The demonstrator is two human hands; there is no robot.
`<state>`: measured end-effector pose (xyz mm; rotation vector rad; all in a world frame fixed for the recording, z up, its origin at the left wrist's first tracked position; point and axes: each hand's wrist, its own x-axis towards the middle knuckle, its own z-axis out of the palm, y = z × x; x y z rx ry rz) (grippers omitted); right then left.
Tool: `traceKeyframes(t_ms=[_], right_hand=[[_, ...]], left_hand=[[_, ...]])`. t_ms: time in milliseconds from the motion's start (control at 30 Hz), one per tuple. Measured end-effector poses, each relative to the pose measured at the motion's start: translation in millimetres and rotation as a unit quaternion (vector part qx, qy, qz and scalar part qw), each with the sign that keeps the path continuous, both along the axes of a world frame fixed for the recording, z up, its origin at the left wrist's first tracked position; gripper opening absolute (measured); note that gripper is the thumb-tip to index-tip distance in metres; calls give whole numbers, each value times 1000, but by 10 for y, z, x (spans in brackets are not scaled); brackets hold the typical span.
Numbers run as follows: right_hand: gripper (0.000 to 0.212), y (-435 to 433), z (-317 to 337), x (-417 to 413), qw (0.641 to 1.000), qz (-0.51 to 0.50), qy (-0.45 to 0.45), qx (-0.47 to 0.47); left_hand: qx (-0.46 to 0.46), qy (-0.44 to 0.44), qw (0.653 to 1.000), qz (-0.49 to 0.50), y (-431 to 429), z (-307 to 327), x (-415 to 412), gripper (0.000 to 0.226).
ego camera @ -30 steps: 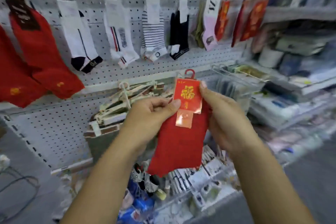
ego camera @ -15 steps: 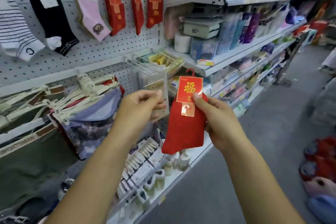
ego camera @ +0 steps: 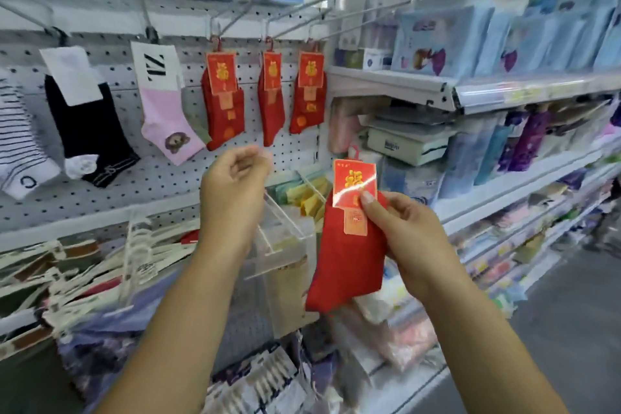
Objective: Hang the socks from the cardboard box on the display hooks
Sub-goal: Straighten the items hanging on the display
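Observation:
My right hand (ego camera: pixel 408 239) pinches a pair of red socks (ego camera: pixel 346 265) by its red and gold card, thumb on the card's front. A small red hanger loop sticks up from the card. My left hand (ego camera: pixel 235 188) is raised to the left of the socks, fingers loosely curled and holding nothing. On the white pegboard (ego camera: pixel 161 175) above, three more red sock pairs (ego camera: pixel 223 101) hang from long metal display hooks (ego camera: pixel 302 15). No cardboard box is in view.
A pink sock (ego camera: pixel 168 118), a black sock (ego camera: pixel 87 131) and a striped sock (ego camera: pixel 16 151) hang further left. Clear acrylic bins (ego camera: pixel 285 232) jut out below the red socks. Packed shelves (ego camera: pixel 504 91) run along the right, beside a grey aisle floor (ego camera: pixel 564 329).
My view swung right and upward along the pegboard. My left hand let go of the socks' card and rose; my right hand alone now holds the pair, shifted right.

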<state>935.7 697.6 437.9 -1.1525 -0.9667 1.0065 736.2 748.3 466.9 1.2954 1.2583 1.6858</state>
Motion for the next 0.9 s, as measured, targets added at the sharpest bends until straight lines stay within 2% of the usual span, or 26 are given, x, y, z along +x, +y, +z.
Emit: traceKeyframes(t_ms=[167, 300, 500, 700, 767, 900], right_hand=[[18, 643, 125, 158, 999, 35, -23, 32], [23, 1185, 264, 203, 996, 76, -22, 48], [25, 1906, 639, 196, 986, 125, -31, 111], [19, 2573, 889, 140, 971, 157, -48, 175], [10, 2759, 934, 112, 965, 160, -62, 201], [13, 3043, 929, -11, 959, 160, -91, 216]], left_hand=[[77, 67, 994, 50, 430, 420, 127, 23], [125, 99, 979, 128, 698, 668, 152, 32], [151, 141, 952, 225, 927, 930, 322, 58], [161, 134, 938, 277, 1060, 1076, 505, 33], [156, 136, 932, 297, 1090, 1080, 542, 32], [139, 127, 927, 325, 1096, 1071, 608, 41]])
